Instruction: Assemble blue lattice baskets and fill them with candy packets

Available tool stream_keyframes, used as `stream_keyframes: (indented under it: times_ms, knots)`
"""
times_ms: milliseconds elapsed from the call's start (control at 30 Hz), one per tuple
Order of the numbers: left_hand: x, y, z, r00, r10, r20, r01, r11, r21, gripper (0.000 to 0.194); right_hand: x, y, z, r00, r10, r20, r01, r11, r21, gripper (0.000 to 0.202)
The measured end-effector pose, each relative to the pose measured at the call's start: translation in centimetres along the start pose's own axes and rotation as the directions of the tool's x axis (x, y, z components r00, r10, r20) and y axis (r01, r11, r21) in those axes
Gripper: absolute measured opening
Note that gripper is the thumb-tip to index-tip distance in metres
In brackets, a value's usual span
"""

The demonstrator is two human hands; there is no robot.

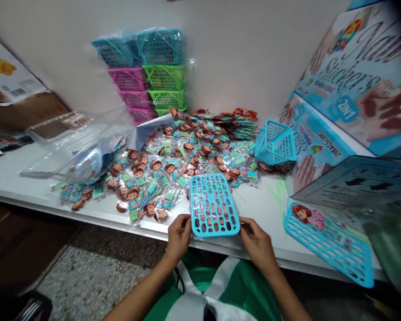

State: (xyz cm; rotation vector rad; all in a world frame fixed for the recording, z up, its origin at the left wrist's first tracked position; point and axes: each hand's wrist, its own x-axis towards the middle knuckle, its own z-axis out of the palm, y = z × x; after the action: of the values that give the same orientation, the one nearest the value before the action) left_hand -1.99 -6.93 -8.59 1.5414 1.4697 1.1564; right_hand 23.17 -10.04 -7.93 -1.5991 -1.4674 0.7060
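Observation:
A blue plastic basket with a perforated face (214, 206) is at the front edge of the white table, small packets showing through its holes. My left hand (179, 236) grips its lower left side, thumb and fingers pressed together. On the opposite side, my right hand (256, 243) pinches the lower right corner. Beyond the basket spreads a heap of small clear packets with doll-face cards (163, 167). An open blue basket (276, 143) stands at the heap's right end. Farther right, a blue perforated panel (330, 245) lies with a red-haired doll card on it.
Wrapped blue, pink and green baskets (163, 76) are stacked against the wall. Clear plastic containers (70, 151) lie at the left of the table (6, 178). Large printed boxes (357, 80) stand at the right, another box (10, 71) at the far left.

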Motion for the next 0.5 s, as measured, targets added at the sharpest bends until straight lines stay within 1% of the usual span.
stream_keyframes:
  times_ms: [33,67,100,133,167,233,267,333,400,500]
  knots:
    - [-0.2,-0.1,-0.1,1.000,0.006,-0.015,-0.005,1.000,0.023,0.018,-0.3,-0.4,-0.1,0.996,-0.069,-0.058,0.063,0.994,-0.092,0.026]
    - [-0.4,-0.2,-0.2,1.000,0.012,-0.029,-0.010,0.999,0.045,0.016,-0.6,-0.9,-0.3,0.982,-0.160,-0.096,0.141,0.974,-0.179,0.027]
    - [-0.7,-0.3,-0.4,0.999,0.020,-0.040,-0.017,0.998,0.066,0.015,-0.9,-1.4,-0.3,0.960,-0.261,-0.099,0.229,0.939,-0.255,0.032]
    - [-0.9,-0.4,-0.6,0.998,0.032,-0.046,-0.028,0.996,0.085,0.013,-1.2,-2.0,-0.3,0.933,-0.355,-0.060,0.320,0.894,-0.312,0.039]
    - [-1.1,-0.6,-0.7,0.998,0.051,-0.045,-0.046,0.994,0.102,0.011,-1.3,-2.6,-0.3,0.903,-0.430,0.009,0.406,0.844,-0.350,0.048]
    - [-1.0,-0.7,-1.0,0.995,0.102,-0.020,-0.099,0.987,0.127,0.015,-1.3,-3.6,0.1,0.835,-0.528,0.153,0.541,0.742,-0.395,0.059]
    - [-0.9,-0.8,-1.1,0.991,0.132,0.003,-0.132,0.982,0.137,0.019,-1.2,-3.9,0.3,0.806,-0.558,0.198,0.585,0.698,-0.413,0.061]
    - [-0.3,-0.8,-1.2,0.981,0.186,0.055,-0.193,0.970,0.149,0.023,-0.7,-4.2,0.8,0.774,-0.586,0.241,0.624,0.639,-0.450,0.059]
    - [0.4,-0.8,-1.4,0.969,0.225,0.103,-0.239,0.959,0.152,0.020,-0.1,-4.3,1.2,0.765,-0.592,0.253,0.631,0.612,-0.476,0.055]
    - [1.3,-0.8,-1.7,0.949,0.265,0.173,-0.288,0.950,0.124,0.018,0.6,-4.2,1.3,0.755,-0.610,0.242,0.640,0.602,-0.478,0.050]
